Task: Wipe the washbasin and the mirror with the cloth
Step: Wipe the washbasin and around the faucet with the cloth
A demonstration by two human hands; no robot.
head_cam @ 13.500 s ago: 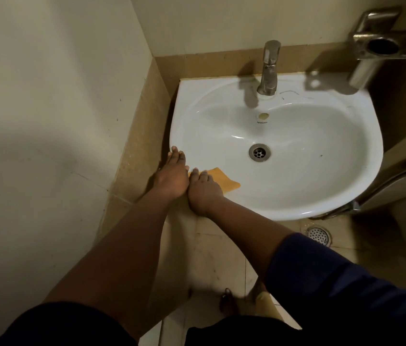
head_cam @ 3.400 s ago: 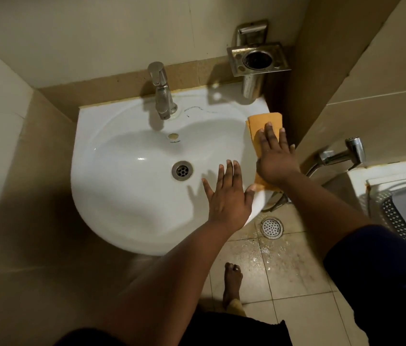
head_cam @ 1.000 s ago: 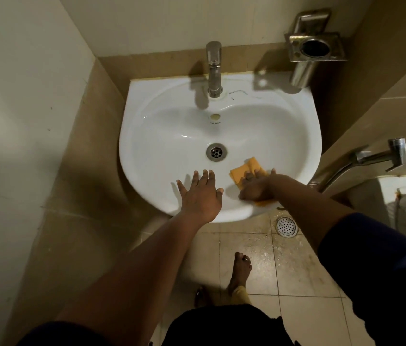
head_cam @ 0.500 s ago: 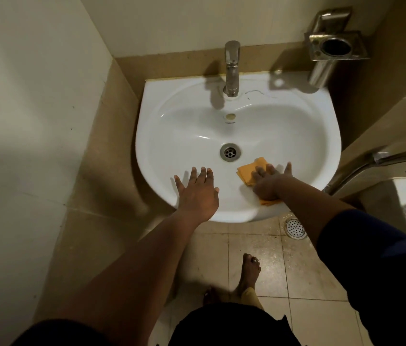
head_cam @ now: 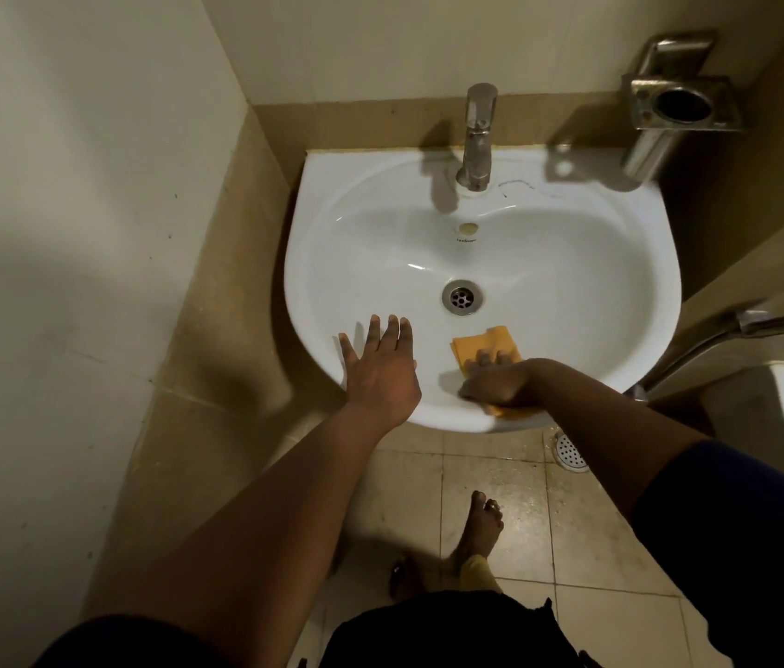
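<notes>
Beige tiled walls hem a glossy white oval washbasin (head_cam: 573, 243). My right hand (head_cam: 501, 380) presses the soft orange cloth (head_cam: 481, 344) near its front rim, fingers curled onto it; my left hand (head_cam: 380, 368) lies flat, fingers spread. 1 steel tap (head_cam: 477, 137) stands behind the drain (head_cam: 462, 296).

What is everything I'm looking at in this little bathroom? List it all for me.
washbasin: one, white, against the back wall
tap: one, silver, back rim of the basin, centre
drain: one, metal, bottom of the bowl
cloth: one, orange, on the basin's near slope under a hand
wall holder: one, metal, upper right of the basin
spray hose fitting: one, chrome, right wall
floor drain: one, round, on the tiles below the basin
left hand: flat on the near rim, empty
right hand: pressing the cloth
foot: one clearly seen, bare, on the tiles
</notes>
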